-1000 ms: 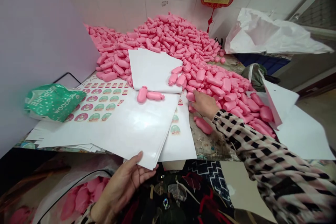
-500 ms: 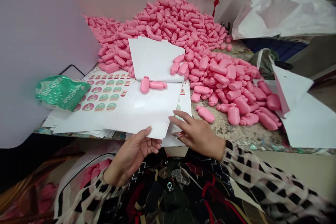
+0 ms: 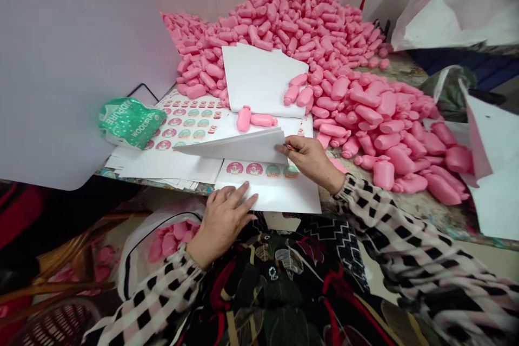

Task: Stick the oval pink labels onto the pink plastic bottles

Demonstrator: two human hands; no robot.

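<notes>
My right hand (image 3: 310, 159) pinches the edge of a glossy white sheet (image 3: 239, 146), which is folded back and lifted off the stack. Below it, a label sheet (image 3: 259, 169) shows a row of round printed stickers. My left hand (image 3: 223, 221) lies open on the near white sheets (image 3: 284, 197), fingers spread. Two pink plastic bottles (image 3: 244, 118) rest on the papers beyond my hands. A large heap of similar pink bottles (image 3: 292, 16) rises behind them and spreads to the right of my right hand.
A green WOODPURE packet (image 3: 130, 123) lies on another sticker sheet (image 3: 186, 124) at left. A pale wall panel (image 3: 81, 65) stands further left. White sheets (image 3: 490, 173) and a white plastic bag (image 3: 454, 5) sit at right. A bag of pink bottles (image 3: 170, 240) lies below the table edge.
My right hand has moved from the pink bottles to the paper stack and folded its top sheet back, uncovering round labels. My left hand has let go of the stack's edge and lies flat.
</notes>
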